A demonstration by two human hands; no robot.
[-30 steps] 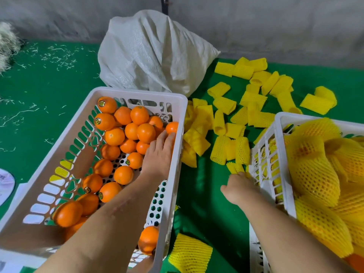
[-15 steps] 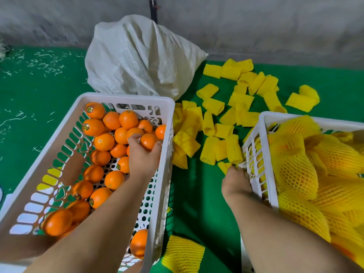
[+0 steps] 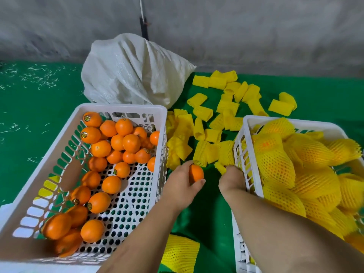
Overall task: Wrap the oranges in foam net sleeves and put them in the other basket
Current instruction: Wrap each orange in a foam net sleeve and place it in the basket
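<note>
Now, from the head view, everything sits on a green cloth [image 3: 39, 107] below a grey wall [image 3: 236, 26]. Taking the left basket [image 3: 122, 109] as the landmark: it is white and perforated, and loose bare oranges [image 3: 118, 142] lie inside it, thickest toward its far end. Just right of its right wall, over the cloth, the left hand [image 3: 182, 185] holds one orange [image 3: 196, 173], with fingers and thumb curled round the fruit; the orange is outside the basket, between the two hands. Further right, the right hand [image 3: 232, 178] is down at the near edge of the scattered yellow sleeves [image 3: 204, 133], its fingers bent onto a small sleeve [image 3: 220, 167]; the fingertips are hidden, so I cannot tell whether they pinch it or only touch it. The hand lies against the near left wall of the right basket [image 3: 248, 123], which stands well right of the left basket and is heaped with oranges already in yellow netting [image 3: 279, 166]. Behind the left basket's far rim a white woven sack [image 3: 134, 71] slumps against the wall. Near its front right corner another sleeve [image 3: 180, 253] lies on the cloth.
</note>
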